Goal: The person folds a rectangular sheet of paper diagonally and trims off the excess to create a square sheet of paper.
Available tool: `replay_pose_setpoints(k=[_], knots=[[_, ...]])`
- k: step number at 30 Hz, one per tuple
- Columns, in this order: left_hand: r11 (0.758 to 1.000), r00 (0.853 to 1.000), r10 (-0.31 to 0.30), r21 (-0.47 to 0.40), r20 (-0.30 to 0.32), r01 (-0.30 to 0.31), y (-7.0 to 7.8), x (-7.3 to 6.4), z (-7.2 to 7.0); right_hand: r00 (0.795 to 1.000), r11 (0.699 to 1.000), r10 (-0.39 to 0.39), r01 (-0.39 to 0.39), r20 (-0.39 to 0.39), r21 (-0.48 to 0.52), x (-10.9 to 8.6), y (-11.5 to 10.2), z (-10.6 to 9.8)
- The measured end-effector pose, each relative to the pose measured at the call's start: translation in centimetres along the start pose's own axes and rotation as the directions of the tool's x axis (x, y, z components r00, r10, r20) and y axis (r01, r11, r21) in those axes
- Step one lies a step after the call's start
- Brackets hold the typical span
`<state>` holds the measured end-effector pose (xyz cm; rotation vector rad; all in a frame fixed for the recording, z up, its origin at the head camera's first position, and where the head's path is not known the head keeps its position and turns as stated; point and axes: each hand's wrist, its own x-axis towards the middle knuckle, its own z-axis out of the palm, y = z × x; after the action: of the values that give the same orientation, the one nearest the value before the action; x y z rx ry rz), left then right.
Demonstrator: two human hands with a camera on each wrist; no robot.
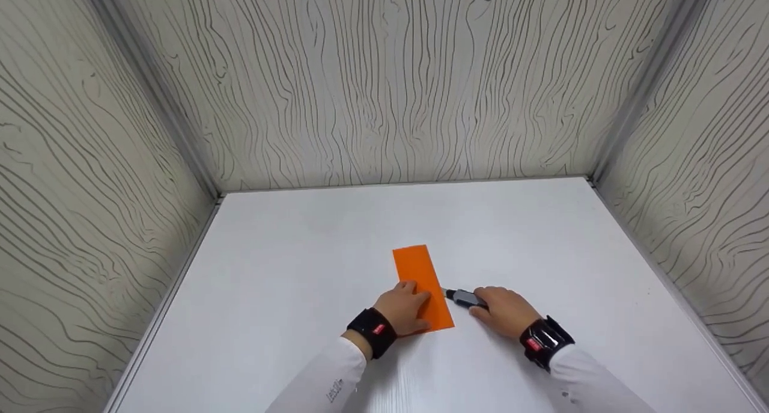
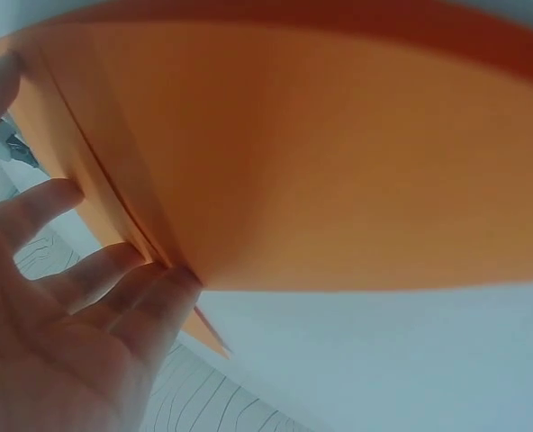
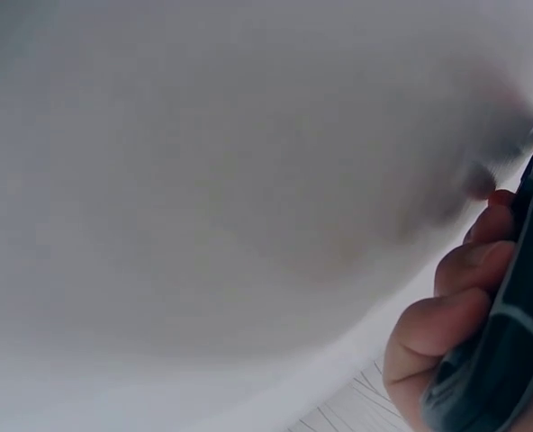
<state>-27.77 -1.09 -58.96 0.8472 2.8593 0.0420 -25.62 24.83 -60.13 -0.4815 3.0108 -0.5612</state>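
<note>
An orange sheet of paper (image 1: 417, 263), long and narrow, lies at a slant on the white table. My left hand (image 1: 404, 308) presses on it with the fingers spread. Seen from the left wrist, the paper (image 2: 338, 162) has a lengthwise fold, and the left hand's fingertips (image 2: 64, 191) touch it close to that line. Gripped in my right hand (image 1: 507, 309) is a grey and black utility knife (image 1: 465, 299). Its tip meets or nearly meets the paper's right edge. In the right wrist view, curled fingers (image 3: 465, 270) wrap round the knife handle (image 3: 510, 333).
The white tabletop (image 1: 288, 244) spreads around both hands. Wood-patterned panels (image 1: 384, 88) stand behind it and at both sides, with grey metal strips at the corners. Each wrist wears a black band (image 1: 373, 333).
</note>
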Motion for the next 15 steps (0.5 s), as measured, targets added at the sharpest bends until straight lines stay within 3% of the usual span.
replay_pose_setpoints(k=[15], knots=[[1.000,1.000,0.006,-0.007,-0.023,-0.007,-0.13,-0.24,-0.18,1.000,1.000,-0.013,0.012,0.020,0.019,0.81,0.10,0.20]])
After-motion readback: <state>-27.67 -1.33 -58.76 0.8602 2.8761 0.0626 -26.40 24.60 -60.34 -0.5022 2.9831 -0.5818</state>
